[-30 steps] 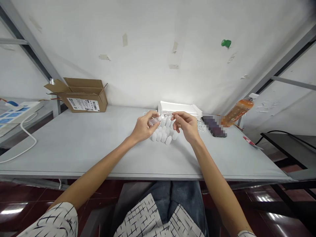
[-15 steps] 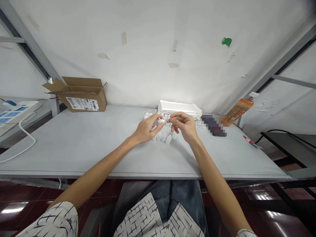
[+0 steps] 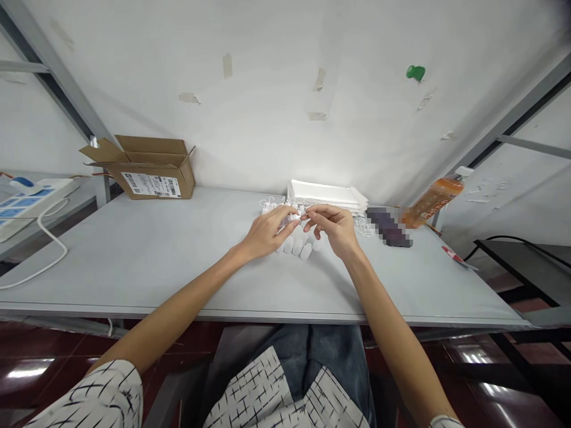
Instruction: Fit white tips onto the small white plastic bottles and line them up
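Observation:
My left hand (image 3: 264, 232) is closed around a small translucent white bottle-like piece (image 3: 289, 220), its narrow end toward the right. From the other side, the fingertips of my right hand (image 3: 338, 230) pinch together at that end; what they hold is too small to make out. Below both hands, several white rounded pieces (image 3: 300, 246) sit close together on the table. Behind my left fingers lie more small white pieces with thin loops (image 3: 268, 205), partly hidden.
A white stack of flat trays or sheets (image 3: 328, 195) lies against the wall. White strings (image 3: 363, 226), a blurred dark phone-like object (image 3: 389, 227) and an orange drink bottle (image 3: 435, 201) are to the right. An open cardboard box (image 3: 151, 175) stands back left, beyond it a power strip (image 3: 33, 202).
Both hands stay at the same spot, with only slight finger movement around the small white piece. The whole view has shifted a little.

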A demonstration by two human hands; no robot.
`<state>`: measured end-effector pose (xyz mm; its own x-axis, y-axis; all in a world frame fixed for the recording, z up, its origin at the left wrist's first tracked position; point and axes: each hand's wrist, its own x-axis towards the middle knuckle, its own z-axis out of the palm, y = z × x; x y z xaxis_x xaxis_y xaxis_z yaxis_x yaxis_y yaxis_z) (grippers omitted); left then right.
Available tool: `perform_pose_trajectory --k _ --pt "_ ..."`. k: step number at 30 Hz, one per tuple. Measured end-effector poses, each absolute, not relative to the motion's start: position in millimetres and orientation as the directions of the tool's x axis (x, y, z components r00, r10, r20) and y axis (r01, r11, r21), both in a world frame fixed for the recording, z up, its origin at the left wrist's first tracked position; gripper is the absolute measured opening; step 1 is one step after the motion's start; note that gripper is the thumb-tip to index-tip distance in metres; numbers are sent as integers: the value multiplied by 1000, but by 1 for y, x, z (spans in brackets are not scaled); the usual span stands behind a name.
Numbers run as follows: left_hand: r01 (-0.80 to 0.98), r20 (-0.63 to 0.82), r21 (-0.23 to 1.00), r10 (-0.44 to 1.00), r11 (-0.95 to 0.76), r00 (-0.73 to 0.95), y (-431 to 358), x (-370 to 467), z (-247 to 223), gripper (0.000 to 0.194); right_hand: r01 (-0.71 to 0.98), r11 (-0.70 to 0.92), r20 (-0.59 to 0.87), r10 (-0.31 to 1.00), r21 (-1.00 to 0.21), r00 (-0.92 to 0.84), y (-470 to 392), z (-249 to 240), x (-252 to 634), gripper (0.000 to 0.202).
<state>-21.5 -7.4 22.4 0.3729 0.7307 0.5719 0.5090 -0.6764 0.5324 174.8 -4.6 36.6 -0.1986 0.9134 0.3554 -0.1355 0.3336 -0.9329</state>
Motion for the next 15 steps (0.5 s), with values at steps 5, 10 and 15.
perform_pose_trajectory --k 5,10,15 --pt "497 577 536 725 -683 375 -7 -22 23 25 -133 343 364 909 -930 -202 -4 36 175 18" --pt "499 576 535 726 -682 375 -7 -22 22 25 -138 330 352 915 -934 -196 -4 35 174 18" --pt "497 564 548 736 -673 374 -7 -22 22 26 -137 326 349 915 -935 -203 -5 35 172 18"
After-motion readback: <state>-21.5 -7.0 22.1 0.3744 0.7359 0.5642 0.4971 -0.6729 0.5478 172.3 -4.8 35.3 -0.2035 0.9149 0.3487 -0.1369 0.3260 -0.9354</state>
